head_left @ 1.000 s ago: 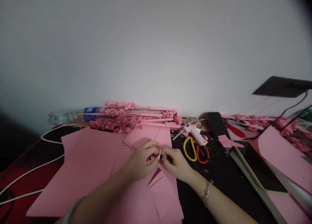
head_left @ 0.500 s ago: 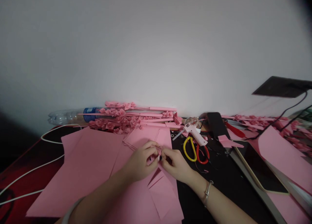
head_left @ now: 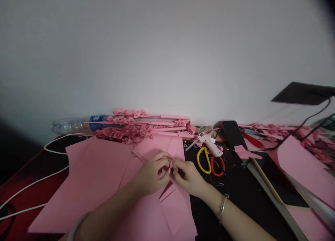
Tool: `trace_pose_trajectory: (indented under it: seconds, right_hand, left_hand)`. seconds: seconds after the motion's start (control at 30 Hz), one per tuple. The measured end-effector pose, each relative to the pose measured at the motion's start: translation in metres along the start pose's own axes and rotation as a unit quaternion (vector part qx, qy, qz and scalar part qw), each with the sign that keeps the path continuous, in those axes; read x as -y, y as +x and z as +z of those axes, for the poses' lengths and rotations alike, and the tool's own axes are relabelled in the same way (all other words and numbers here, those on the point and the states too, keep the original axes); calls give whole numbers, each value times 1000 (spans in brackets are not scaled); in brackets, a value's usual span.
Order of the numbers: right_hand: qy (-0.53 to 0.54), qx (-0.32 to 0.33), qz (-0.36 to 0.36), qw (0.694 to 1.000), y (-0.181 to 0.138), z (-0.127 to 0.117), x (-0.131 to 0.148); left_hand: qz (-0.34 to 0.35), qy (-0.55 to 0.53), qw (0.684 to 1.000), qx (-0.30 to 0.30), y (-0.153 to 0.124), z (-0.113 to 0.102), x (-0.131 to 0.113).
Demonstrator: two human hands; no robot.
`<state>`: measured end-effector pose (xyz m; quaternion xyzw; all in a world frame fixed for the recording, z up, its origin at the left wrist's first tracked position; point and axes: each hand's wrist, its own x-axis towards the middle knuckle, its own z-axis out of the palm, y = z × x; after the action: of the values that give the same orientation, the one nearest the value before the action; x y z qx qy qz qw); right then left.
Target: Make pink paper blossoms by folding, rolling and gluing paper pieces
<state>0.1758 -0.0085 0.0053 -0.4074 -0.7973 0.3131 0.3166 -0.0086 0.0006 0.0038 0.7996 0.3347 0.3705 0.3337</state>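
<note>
My left hand (head_left: pixel 154 173) and my right hand (head_left: pixel 187 176) meet above the pink paper sheets (head_left: pixel 146 213). Between their fingertips they pinch a small folded piece of pink paper (head_left: pixel 171 164), mostly covered by the fingers. Both hands are closed on it. Just below my right hand lies a smaller pink paper piece (head_left: pixel 175 207) with a folded edge. A silver bracelet (head_left: pixel 223 207) circles my right wrist.
Pink paper flowers (head_left: pixel 131 132) and a plastic bottle (head_left: pixel 72 125) lie along the wall. To the right are a glue gun (head_left: pixel 210 144), scissors with yellow and red handles (head_left: pixel 203 160), and a phone-like slab (head_left: pixel 281 180). A white cable (head_left: pixel 23 191) runs at left.
Almost nothing differs. My fingertips have shifted very slightly around the small folded paper; everything else lies as before.
</note>
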Motion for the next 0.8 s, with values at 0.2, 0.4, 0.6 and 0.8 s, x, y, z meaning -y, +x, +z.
trace_pose_trajectory:
  seconds: [0.2,0.4,0.6,0.8]
  right_hand:
    - [9,5,8,1000,1,0,0]
    - [41,2,27,999,1,-2,1]
    - [137,13,58,989,4,-5,3]
    - [325,44,112,938,5,-6,1]
  left_hand:
    - [-1,5,1000,5,1,0,1]
    - [11,-8,1000,-6,2,0,2]
    - [-58,-26,998,-3,3,-1,2]
    - [-120,-128,983,52,7,-6,-7]
